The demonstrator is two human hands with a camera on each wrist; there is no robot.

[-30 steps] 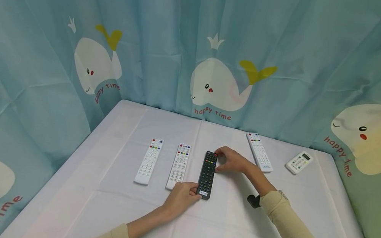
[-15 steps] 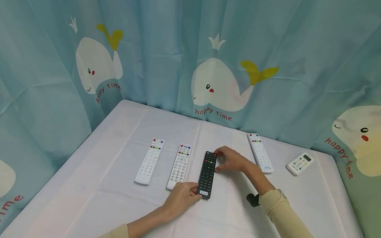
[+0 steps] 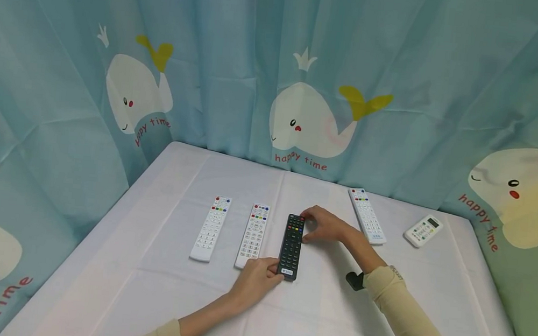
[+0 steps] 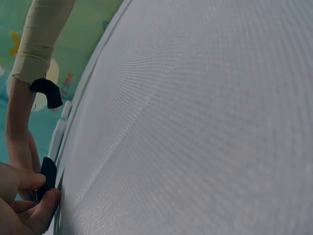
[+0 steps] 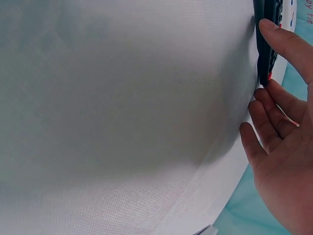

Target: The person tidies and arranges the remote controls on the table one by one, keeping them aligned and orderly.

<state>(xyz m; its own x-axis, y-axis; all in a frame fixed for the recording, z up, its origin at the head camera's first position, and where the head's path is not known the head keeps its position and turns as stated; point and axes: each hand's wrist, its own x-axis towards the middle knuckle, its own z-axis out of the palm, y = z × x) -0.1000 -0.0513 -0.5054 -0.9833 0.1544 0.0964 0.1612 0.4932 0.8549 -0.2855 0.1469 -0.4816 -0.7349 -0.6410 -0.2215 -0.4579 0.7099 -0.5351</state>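
Note:
A black remote control lies lengthwise on the white-covered table, buttons up. At its near end, my left hand pinches the lower left corner; the left wrist view has thumb and finger on that dark end. My right hand holds the far end, forefinger at the top edge and thumb against the right side. From the right wrist, the thumb presses the remote's side edge, while the other fingers reach the end and the cloth. Just left lies a white remote control, close to my left hand.
Another white remote lies farther left, roughly parallel. Right of my right hand are a tilted white remote and a short air-conditioner remote with a small display. A blue whale-print curtain hangs along the table's back edge.
The black remote's far end and my right hand have shifted very slightly left. My left hand stays at the near end, and the other remotes lie as before.

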